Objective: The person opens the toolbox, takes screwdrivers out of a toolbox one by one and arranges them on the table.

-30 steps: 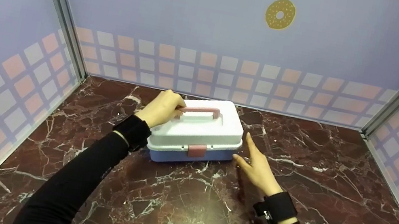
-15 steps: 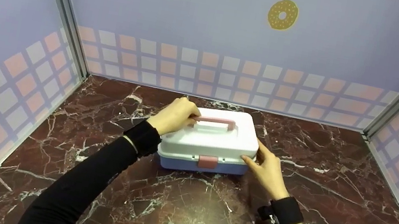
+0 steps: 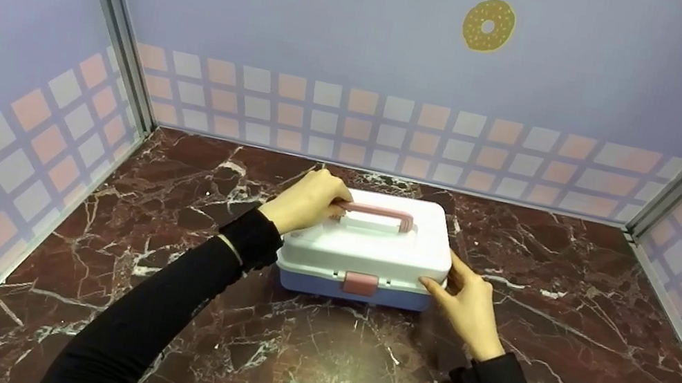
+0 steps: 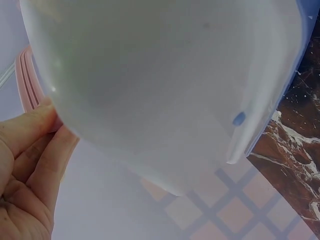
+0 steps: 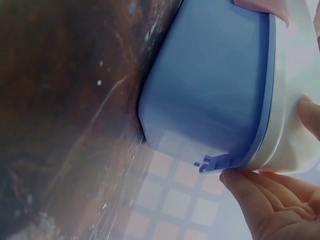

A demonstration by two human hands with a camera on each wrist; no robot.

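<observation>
Head view, box: A lidded storage box sits on the marbled table, between the two hands, its clasp side facing the wearer.
Head view, left hand: The left hand has its fingers curled on the near-to-it end of the pink handle; little gap shows in the grip.
Head view, right hand: The right hand straddles the box's end next to it, thumb on the front, fingers round the side; the span is part-spread.
Head view, surroundings: Patterned wall beyond both hands; a black band on each wrist.
Left wrist view, handle: Thumb and fingers pinch the ribbed handle; the white lid fills most of the view beside them.
Right wrist view, lid edge: Thumb presses the lid, fingertips meet its rim; a blue hinge-like piece juts just beside them.
Handling, judged: Smooth plastic, probably stiff, fairly light and somewhat slippery; contents cannot be seen, so weight is uncertain. The clasp looks fastened and is likely the weaker part.
Hold points, judged: Handle for lifting; opposite ends of the blue base for steadying.
</observation>
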